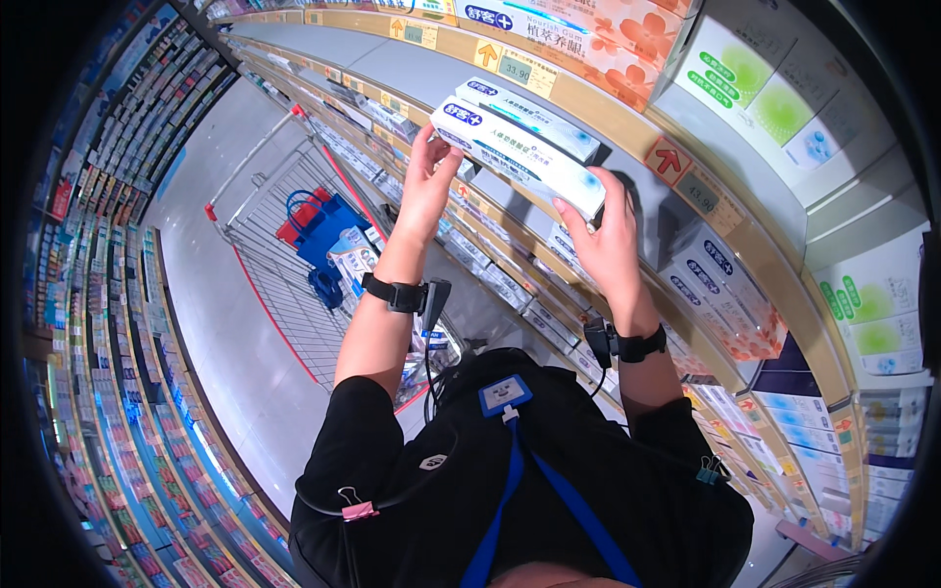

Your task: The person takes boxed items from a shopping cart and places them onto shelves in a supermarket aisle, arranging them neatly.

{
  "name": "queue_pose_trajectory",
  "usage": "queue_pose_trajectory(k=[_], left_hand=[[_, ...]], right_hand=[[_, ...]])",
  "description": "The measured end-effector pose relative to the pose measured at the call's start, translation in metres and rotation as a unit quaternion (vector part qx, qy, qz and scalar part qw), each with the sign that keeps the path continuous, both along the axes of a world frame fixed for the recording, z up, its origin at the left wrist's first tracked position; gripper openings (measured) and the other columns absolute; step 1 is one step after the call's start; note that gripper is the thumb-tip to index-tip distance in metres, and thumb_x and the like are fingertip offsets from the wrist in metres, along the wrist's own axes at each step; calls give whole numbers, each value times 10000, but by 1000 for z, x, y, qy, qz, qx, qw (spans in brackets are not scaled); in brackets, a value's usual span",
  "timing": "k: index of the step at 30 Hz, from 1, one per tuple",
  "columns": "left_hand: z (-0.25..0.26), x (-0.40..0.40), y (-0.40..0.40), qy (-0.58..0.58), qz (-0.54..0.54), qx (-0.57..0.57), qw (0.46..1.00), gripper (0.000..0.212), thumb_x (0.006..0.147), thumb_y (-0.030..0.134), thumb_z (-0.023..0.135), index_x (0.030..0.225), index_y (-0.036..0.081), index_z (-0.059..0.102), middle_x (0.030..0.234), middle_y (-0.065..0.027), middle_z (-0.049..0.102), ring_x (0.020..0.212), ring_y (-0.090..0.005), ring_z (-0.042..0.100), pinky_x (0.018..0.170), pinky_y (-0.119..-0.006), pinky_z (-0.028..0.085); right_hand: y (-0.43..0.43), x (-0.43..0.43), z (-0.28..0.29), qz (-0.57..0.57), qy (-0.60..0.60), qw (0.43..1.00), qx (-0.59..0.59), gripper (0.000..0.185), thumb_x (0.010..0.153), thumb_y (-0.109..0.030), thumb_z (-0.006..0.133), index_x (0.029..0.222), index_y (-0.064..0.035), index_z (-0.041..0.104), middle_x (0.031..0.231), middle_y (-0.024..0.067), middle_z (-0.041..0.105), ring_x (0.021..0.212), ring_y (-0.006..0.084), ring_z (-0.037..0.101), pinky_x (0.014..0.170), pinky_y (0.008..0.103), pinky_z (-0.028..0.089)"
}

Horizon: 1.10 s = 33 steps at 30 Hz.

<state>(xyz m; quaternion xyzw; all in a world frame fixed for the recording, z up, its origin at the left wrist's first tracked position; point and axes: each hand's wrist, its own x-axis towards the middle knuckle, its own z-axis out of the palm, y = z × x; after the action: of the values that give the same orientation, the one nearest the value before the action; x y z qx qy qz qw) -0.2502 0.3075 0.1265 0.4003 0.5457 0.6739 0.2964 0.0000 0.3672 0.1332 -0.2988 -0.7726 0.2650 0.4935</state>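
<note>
Both my hands grip a white toothpaste box (518, 158) by its ends, in front of a store shelf. My left hand (432, 180) holds the left end, thumb on the near side. At the right end is my right hand (606, 235), its thumb on the box's near face and the other fingers over the end. Just behind the held box lies a similar white and light-blue box (540, 117) on the shelf; part of it is hidden. Whether the two boxes touch, I cannot tell.
A wire shopping cart (287, 257) with red trim stands at the left, holding a blue bag (320, 231) and packages. Price tags line the shelf edge (588, 99). Stacked toothpaste boxes (724, 287) sit on the shelf below right. Another stocked shelf (125, 353) curves along the far left.
</note>
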Motion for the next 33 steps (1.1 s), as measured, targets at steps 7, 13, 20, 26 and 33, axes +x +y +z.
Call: queue_pose_trajectory(k=[7, 13, 20, 26, 33], left_hand=[[-53, -8, 11, -29, 28, -54, 998, 526, 954, 81, 580, 1455, 13, 433, 1334, -79, 569, 1158, -177, 545, 1022, -331, 437], [-77, -15, 32, -26, 39, -59, 997, 508, 955, 72, 566, 1444, 7, 441, 1315, -78, 578, 1129, -176, 566, 975, -324, 457], [-70, -16, 51, -5, 71, -91, 993, 504, 943, 75, 568, 1424, -12, 447, 1240, -116, 614, 1084, -198, 611, 936, -326, 489], [-68, -22, 54, 31, 83, -88, 992, 506, 922, 97, 592, 1397, -22, 464, 1145, -131, 651, 1078, -199, 616, 918, -334, 499], [-62, -22, 59, 64, 103, -54, 991, 502, 920, 125, 609, 1379, -34, 482, 1134, -143, 659, 1058, -210, 623, 908, -342, 504]], right_hand=[[6, -9, -22, -59, -80, 992, 73, 511, 840, -284, 799, 1207, -6, 577, 1077, 187, 582, 964, 407, 584, 812, 469, 491], [12, -20, -42, -98, -107, 987, 63, 539, 835, -326, 802, 1214, -15, 580, 1116, 184, 567, 990, 407, 588, 809, 476, 498], [18, -31, -45, -103, -90, 989, 60, 536, 818, -329, 819, 1186, -11, 594, 1078, 177, 580, 963, 398, 604, 788, 470, 509], [17, -34, -39, -92, -78, 993, 19, 524, 797, -292, 842, 1162, -2, 603, 1047, 170, 597, 933, 391, 624, 777, 458, 520], [22, -35, -38, -87, -51, 995, 12, 532, 787, -244, 856, 1188, -4, 600, 1083, 171, 602, 970, 378, 625, 812, 440, 521]])
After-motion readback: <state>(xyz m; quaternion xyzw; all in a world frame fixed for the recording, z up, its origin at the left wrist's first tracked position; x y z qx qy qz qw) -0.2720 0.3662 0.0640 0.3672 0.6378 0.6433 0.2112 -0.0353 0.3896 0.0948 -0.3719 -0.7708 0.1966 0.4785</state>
